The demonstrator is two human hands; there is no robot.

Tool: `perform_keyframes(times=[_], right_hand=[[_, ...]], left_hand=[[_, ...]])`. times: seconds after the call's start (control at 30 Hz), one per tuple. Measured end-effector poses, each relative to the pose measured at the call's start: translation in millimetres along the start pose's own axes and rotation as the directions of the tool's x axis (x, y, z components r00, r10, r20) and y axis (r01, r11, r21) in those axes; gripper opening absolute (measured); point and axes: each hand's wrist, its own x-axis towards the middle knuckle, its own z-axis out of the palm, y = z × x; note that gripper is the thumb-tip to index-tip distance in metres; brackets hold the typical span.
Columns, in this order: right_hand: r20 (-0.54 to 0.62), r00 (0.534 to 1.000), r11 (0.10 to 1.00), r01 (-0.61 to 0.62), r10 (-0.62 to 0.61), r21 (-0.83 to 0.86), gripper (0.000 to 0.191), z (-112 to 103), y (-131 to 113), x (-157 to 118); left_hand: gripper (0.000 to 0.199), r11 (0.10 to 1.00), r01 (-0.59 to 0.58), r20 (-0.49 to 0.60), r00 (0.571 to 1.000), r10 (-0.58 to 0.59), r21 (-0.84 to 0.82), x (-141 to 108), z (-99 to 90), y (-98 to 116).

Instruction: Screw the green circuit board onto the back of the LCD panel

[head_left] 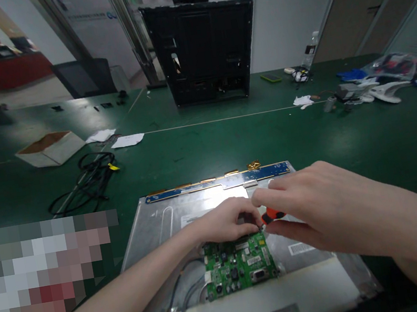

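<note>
A green circuit board lies on the silver metal back of a display panel in front of me. My right hand is closed around the orange-and-black handle of a screwdriver, held low at the board's upper right corner. Its tip is hidden by the fingers. At the same corner is my left hand, thumb and fingers pinched together over the board's upper edge; whatever is between them is hidden. Grey cables run from the board's left side. Along the panel's far edge sits a narrow blue circuit strip.
Beyond the panel stands a black monitor housing. To the left are coiled black cables, an open cardboard box and white papers. Gloves, a plastic bag and a bottle are at the far right.
</note>
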Motion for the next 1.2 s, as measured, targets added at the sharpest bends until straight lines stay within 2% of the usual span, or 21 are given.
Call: perform_keyframes(times=[0.37,0.87,1.13,1.2], right_hand=[[0.005,0.999,0.996,0.034,-0.033,-0.083,0.021,3.0,0.8,-1.5],[0.003,0.999,0.998,0.033,-0.033,-0.057,0.021,2.0,-0.2,-2.5],[0.009,0.998,0.998,0.056,-0.056,-0.033,0.028,1.5,-0.9,-4.4],[-0.002,0.999,0.998,0.053,-0.053,-0.030,0.024,1.2,-1.4,-3.0]], left_hand=[[0.008,1.000,0.012,-0.002,1.000,-0.012,-0.022,-0.7,2.5,-2.1],[0.008,1.000,0.014,-0.022,1.000,-0.015,-0.015,-1.5,1.5,-0.3],[0.010,0.999,0.011,0.017,1.000,-0.010,-0.031,-0.5,-0.3,-0.4],[0.008,1.000,0.007,0.006,1.000,-0.006,-0.021,-0.5,-0.1,-0.7]])
